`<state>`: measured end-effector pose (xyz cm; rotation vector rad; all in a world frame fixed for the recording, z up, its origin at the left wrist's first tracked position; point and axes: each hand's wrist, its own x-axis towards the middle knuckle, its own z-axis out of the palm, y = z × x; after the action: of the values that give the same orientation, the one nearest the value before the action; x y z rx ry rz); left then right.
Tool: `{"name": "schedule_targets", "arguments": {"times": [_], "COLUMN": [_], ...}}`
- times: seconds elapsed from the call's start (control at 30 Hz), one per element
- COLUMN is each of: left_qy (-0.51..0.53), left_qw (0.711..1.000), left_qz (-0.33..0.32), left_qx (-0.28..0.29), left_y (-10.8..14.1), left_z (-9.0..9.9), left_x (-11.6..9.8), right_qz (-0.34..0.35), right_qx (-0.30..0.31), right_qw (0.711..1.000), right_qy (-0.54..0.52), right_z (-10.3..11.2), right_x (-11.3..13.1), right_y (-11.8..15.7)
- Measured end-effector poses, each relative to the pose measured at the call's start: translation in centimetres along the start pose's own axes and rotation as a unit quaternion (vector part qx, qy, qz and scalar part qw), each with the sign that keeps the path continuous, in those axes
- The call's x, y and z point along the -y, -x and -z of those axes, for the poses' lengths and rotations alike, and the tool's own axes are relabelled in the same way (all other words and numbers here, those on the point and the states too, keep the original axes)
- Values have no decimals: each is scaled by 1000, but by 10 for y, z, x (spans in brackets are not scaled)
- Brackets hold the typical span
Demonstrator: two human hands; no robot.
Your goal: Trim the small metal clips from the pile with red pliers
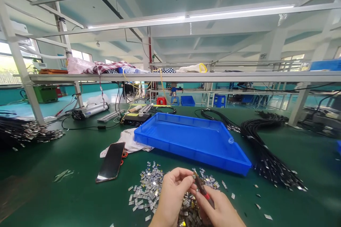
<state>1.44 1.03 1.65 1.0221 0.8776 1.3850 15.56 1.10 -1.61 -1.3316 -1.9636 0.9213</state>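
Our right hand (222, 207) clutched red-and-black metal pliers (204, 190), our left hand (172, 193) pinching a tiny silvery piece (194, 176) at their tips! Below, silvery rectangular metal pieces (149, 187) lay heaped by the near edge of the green surface (80, 202).

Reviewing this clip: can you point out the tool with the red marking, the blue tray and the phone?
Tool (204, 190): head view, about midway along its visible length.
Blue tray (183, 135): head view, bare inner floor.
Phone (111, 161): head view, middle of the dark screen.
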Motion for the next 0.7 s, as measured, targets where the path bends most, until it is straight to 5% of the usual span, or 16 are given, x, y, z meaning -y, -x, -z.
{"name": "schedule_targets", "arguments": {"times": [0.53, 0.7], "left_qy": [-30, 46], "left_qw": [1000, 998], "left_qz": [-4, 34], "left_qx": [-4, 36], "left_y": [4, 5], "left_z": [0, 2], "left_x": [-8, -14], "right_qz": [-4, -12], "right_qx": [-21, 49], "right_qw": [999, 997], "right_qy": [42, -65], "right_z": [-1, 2], "right_x": [-1, 3], "right_y": [3, 6]}}
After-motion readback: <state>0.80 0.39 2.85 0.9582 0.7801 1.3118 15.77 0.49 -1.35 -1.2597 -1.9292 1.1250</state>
